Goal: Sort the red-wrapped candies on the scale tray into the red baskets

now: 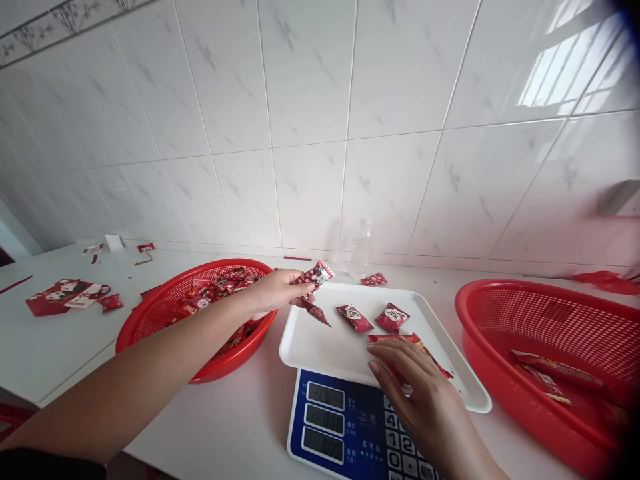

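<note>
My left hand (274,291) is closed, pinching small red wrapped candy packets (319,273) at the left edge of the white scale tray (310,347). A second dark red packet (317,312) hangs below those fingers. My right hand (425,383) lies over the front of the tray, fingers stretched out across a larger red packet (393,340), partly covering it. Two small dark red packets, a left one (355,319) and a right one (393,317), rest on the tray between my hands. Beneath it is the blue digital scale (320,427), its keypad partly hidden by my right hand.
Left of the tray stands a red basket (145,327) of red packets. A second red basket (493,327) at right holds a few larger packets (560,370). Behind the tray are a clear bottle (362,250) and a red packet (374,279). Red cards (55,297) lie far left.
</note>
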